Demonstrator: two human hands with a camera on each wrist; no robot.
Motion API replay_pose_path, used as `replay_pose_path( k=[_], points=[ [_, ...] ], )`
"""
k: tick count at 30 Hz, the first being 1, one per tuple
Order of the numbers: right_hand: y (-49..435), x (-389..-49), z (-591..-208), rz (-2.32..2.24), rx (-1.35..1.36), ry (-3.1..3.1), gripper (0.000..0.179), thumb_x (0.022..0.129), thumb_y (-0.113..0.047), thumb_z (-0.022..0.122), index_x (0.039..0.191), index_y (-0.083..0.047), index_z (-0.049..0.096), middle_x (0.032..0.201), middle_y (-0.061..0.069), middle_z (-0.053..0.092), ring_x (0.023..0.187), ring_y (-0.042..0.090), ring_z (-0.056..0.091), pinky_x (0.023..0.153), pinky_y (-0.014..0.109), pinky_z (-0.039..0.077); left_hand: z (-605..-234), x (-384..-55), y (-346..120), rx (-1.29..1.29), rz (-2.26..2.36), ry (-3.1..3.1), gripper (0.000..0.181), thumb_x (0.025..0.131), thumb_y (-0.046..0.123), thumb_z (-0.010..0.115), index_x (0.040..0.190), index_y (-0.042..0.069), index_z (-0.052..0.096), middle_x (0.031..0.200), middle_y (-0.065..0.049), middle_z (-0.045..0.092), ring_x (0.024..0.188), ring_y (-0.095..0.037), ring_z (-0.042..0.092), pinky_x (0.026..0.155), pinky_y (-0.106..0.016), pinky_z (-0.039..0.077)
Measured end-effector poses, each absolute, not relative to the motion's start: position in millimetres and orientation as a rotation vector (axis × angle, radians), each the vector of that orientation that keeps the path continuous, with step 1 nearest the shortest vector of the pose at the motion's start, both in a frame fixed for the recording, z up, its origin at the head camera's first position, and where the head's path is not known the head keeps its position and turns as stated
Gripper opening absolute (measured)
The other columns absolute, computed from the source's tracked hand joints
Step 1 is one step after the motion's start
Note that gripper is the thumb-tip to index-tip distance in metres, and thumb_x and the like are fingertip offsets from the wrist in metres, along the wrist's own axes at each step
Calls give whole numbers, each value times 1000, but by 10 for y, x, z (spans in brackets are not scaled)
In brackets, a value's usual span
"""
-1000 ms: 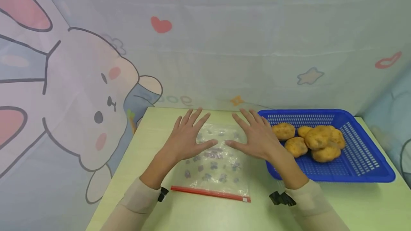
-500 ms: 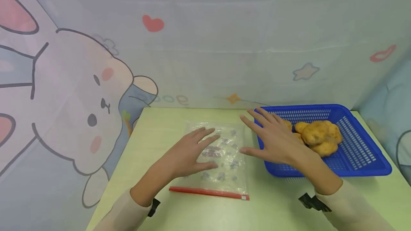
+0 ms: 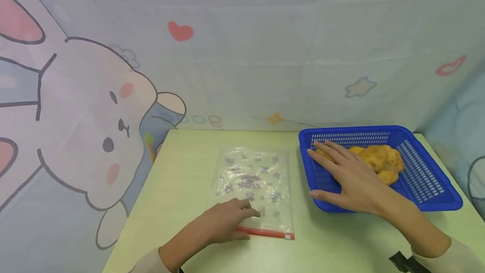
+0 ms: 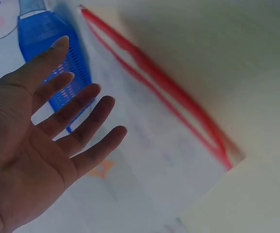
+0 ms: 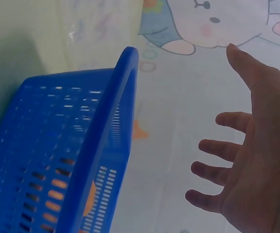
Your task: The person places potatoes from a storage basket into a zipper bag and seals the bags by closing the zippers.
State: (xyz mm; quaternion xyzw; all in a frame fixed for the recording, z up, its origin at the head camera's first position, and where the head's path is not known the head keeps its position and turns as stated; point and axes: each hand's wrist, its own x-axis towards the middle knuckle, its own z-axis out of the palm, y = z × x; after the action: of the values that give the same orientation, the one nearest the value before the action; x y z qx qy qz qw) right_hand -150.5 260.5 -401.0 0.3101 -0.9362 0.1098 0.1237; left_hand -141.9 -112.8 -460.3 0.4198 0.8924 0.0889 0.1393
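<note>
A clear zip bag (image 3: 246,172) with small printed figures lies flat, its red zip strip (image 3: 267,233) towards the person. Over the left part of that strip is my left hand (image 3: 227,221), fingers loosely bent and holding nothing. In the left wrist view the hand (image 4: 38,150) has spread fingers, and the bag's mouth shows a slight gap along the red strip (image 4: 159,80). My right hand (image 3: 354,178) hovers over the left side of a blue plastic basket (image 3: 428,176), fingers extended. Several potatoes (image 3: 379,159) lie in the basket, some hidden beneath this hand.
The pale table (image 3: 182,172) carries the bag at its middle and the basket at its right. Behind it hangs a cloth backdrop (image 3: 265,54) with a printed rabbit and hearts. A dark cable (image 3: 470,176) runs down at the far right.
From above the bag, my right hand has moved right, over the basket. My left hand has come down and nearer the person, to the red strip. Bag and basket stay put.
</note>
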Motion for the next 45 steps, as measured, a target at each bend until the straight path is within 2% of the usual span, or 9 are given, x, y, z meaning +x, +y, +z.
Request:
replay_pose_path(
  k=[3, 7, 11, 20, 24, 29, 35, 40, 45],
  points=[
    [2730, -1453, -4007, 401, 876, -2743, 93, 90, -60, 79, 165, -21, 40, 170, 11, 35, 152, 44, 34, 114, 73, 34, -4744, -1419, -1140, 1230, 240, 2604, 49, 94, 37, 84, 139, 24, 68, 126, 5, 64, 109, -14, 61, 76, -27, 57],
    [2987, -1390, -4038, 468, 811, -2765, 95, 87, -53, 85, 165, -22, 40, 167, 15, 38, 146, 51, 41, 106, 77, 38, -4917, -1412, -1138, 1241, 203, 2604, 42, 94, 38, 83, 133, 28, 70, 120, 8, 63, 107, -13, 62, 77, -28, 58],
    [3307, -1356, -4073, 488, 742, -2768, 94, 86, -46, 87, 164, -20, 41, 164, 18, 42, 140, 54, 45, 101, 79, 40, -5001, -1391, -1123, 1243, 173, 2605, 34, 93, 37, 84, 125, 30, 73, 112, 12, 62, 96, -7, 55, 72, -23, 53],
    [4038, -1258, -4148, 531, 525, -2740, 92, 84, -32, 90, 161, -11, 44, 158, 26, 45, 136, 59, 42, 112, 79, 28, -5132, -1317, -1150, 1355, 102, 2640, 17, 95, 23, 82, 108, 33, 78, 97, 16, 59, 82, -2, 48, 64, -13, 44],
    [4303, -1279, -4190, 569, 434, -2728, 87, 89, -27, 86, 160, -4, 43, 157, 33, 43, 137, 66, 37, 116, 81, 18, -5132, -1336, -1170, 1418, 83, 2661, 19, 94, 18, 81, 105, 32, 79, 92, 16, 59, 80, -1, 49, 63, -12, 43],
    [4531, -1379, -4206, 523, 238, -2794, 88, 96, -33, 79, 162, 2, 33, 156, 42, 36, 141, 68, 28, 112, 85, 16, -5109, -1389, -1175, 1408, 159, 2648, 19, 94, 12, 77, 103, 29, 81, 85, 17, 57, 73, 2, 47, 60, -11, 40],
    [4799, -1562, -4330, 579, 55, -2878, 88, 104, -34, 70, 161, 11, 22, 153, 47, 28, 134, 69, 30, 99, 86, 28, -5117, -1452, -1175, 1390, 272, 2620, 18, 94, 8, 74, 96, 25, 80, 81, 19, 55, 67, 4, 43, 59, -10, 38],
    [5017, -1647, -4507, 721, -104, -2912, 85, 109, -35, 60, 161, 13, 13, 149, 51, 26, 124, 72, 33, 90, 85, 35, -5114, -1488, -1174, 1411, 292, 2607, 18, 96, 9, 74, 95, 26, 79, 82, 19, 56, 66, 5, 42, 57, -9, 38],
    [5224, -1711, -4622, 932, -208, -2974, 83, 113, -35, 49, 158, 18, 4, 136, 58, 29, 111, 75, 44, 76, 73, 53, -5112, -1503, -1185, 1433, 328, 2572, 17, 97, 11, 73, 95, 27, 77, 82, 19, 55, 68, 6, 43, 58, -9, 38]
  ],
)
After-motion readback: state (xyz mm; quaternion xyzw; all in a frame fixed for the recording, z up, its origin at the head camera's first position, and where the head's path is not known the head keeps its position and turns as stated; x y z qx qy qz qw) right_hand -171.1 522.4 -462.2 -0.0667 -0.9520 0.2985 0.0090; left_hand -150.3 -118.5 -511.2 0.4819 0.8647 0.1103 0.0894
